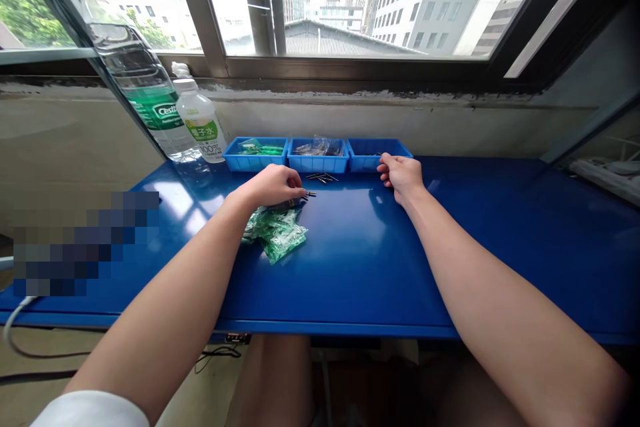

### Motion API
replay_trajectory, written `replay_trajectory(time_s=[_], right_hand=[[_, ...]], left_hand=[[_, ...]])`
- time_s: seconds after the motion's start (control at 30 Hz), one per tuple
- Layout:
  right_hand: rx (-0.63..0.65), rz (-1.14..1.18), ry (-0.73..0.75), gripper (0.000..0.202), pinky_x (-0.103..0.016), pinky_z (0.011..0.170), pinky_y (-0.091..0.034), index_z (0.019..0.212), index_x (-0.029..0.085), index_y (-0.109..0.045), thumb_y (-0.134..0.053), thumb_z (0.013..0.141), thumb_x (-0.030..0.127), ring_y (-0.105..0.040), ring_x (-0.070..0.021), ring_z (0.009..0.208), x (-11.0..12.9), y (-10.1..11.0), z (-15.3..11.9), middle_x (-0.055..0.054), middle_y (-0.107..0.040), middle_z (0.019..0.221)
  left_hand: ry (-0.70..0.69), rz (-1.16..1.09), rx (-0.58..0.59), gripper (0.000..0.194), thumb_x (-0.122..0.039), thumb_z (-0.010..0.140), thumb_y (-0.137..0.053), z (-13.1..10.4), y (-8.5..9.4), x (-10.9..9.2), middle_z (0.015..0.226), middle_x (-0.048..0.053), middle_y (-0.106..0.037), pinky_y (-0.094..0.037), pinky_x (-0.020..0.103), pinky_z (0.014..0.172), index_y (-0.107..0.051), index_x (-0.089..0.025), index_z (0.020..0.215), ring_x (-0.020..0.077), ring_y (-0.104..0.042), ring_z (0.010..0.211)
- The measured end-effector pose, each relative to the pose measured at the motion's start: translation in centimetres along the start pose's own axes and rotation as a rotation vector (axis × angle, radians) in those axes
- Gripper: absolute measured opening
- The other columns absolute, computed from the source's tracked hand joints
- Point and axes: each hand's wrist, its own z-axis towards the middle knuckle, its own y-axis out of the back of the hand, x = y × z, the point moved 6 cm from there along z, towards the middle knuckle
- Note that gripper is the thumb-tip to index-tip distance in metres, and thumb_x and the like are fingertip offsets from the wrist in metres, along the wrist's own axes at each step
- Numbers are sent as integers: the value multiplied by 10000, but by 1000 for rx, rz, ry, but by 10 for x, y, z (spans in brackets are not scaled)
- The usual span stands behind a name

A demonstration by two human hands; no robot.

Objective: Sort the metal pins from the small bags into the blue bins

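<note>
Fingers (299, 193) of left hand (273, 185) pinch slim metal pins (311, 194), seemingly for keeping them together; right hand (407, 177) curls by the bin (362, 163) near counter's (345, 280) back edge, its grip unclear.

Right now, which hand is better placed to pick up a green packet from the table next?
Left, I judge: the left hand is beside the green packets, while the right hand is by the rightmost blue bin.

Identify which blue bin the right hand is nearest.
Rightmost blue bin: right hand is at its front right corner. Middle bin and leftmost bin sit farther off.
</note>
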Motion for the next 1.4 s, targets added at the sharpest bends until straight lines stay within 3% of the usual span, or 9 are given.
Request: replay_trajectory(time_s=[0.3,0.47,0.57,0.67,0.8,1.03,1.4], right_hand=[[0,-35,30,288,-164,320,-296,644,143,-609,-636,823,368,-418,-35,358,0,-1,1,8,-583,529],[-4,-98,81,303,-191,365,-326,641,153,-620,-630,797,413,-425,-52,371,1,-4,0,-1,-599,540],[11,-212,189,313,-221,416,-357,646,159,-639,-609,786,437,-463,-83,411,10,-9,-6,-20,-630,567],[123,-382,399,319,-252,511,-395,618,163,-646,-587,792,423,-524,-121,496,26,-24,-24,-37,-651,593],[374,-522,611,289,-265,579,-393,632,164,-654,-586,802,387,-551,-143,571,39,-51,-56,-35,-652,613],[692,-502,633,221,-240,559,-381,781,163,-709,-576,812,336,-548,-121,574,35,-76,-84,-22,-682,681],[771,-471,598,215,-235,551,-370,833,141,-714,-578,805,305,-519,-114,586,35,-83,-94,-25,-666,679]], left_hand=[[1,42,96,237,-366,763,-585,-1,-3,-4,923,28,-728,-474,247,659,-726,-224,890,199,-645,827],[-45,62,63,231,-318,785,-544,1,-5,-3,950,39,-730,-478,258,701,-727,-213,880,209,-643,858],[-77,67,34,240,-328,788,-538,3,-6,-2,942,44,-728,-474,264,704,-727,-208,873,206,-638,848],[-120,62,-43,243,-344,792,-540,4,-2,-4,893,45,-722,-467,267,695,-725,-198,853,194,-628,801],[-195,7,-138,236,-343,809,-549,3,1,-10,855,36,-709,-460,262,682,-726,-191,845,174,-617,755],[-321,-93,-147,219,-307,825,-574,1,-2,-26,864,45,-694,-454,240,652,-745,-192,897,140,-601,696],[-400,-98,-200,117,-236,775,-643,-2,-2,-41,765,15,-680,-424,218,614,-719,-163,823,114,-573,650]])
